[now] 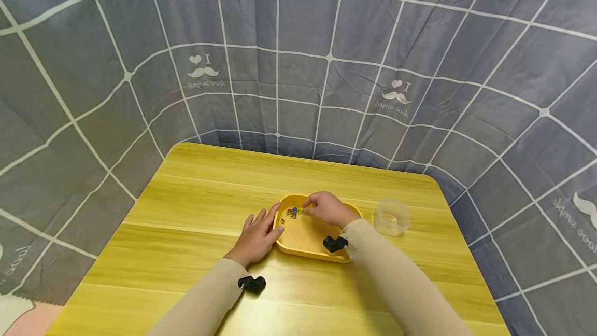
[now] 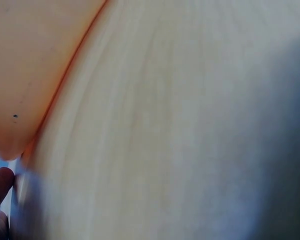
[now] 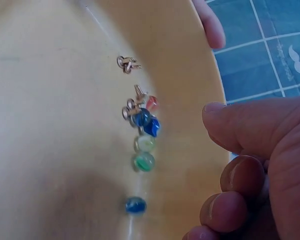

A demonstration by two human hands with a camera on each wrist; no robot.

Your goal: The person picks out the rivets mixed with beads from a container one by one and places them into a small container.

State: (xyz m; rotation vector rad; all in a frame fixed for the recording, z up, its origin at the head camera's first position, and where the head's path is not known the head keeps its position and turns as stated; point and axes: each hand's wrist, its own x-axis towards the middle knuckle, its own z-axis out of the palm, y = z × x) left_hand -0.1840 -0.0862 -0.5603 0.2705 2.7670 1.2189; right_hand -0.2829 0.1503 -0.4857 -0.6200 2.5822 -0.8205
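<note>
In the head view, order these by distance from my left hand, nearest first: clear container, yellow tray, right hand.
1. Yellow tray: your left hand touches its left side.
2. Right hand: over the tray, to the right.
3. Clear container: outside the tray, farthest right.

In the head view the right hand (image 1: 328, 209) and sleeve (image 1: 396, 274) hide part of the tray (image 1: 303, 240); the marbles (image 1: 295, 210) there are too small to count surely; the worktop (image 1: 210, 180) runs off the bottom edge; the left-wrist view is blurred, its fingers (image 2: 0, 186) cropped at left, a dark shape (image 2: 292, 165) at right unreadable; the right-wrist view hides whatever the curled fingers may hold.
</note>
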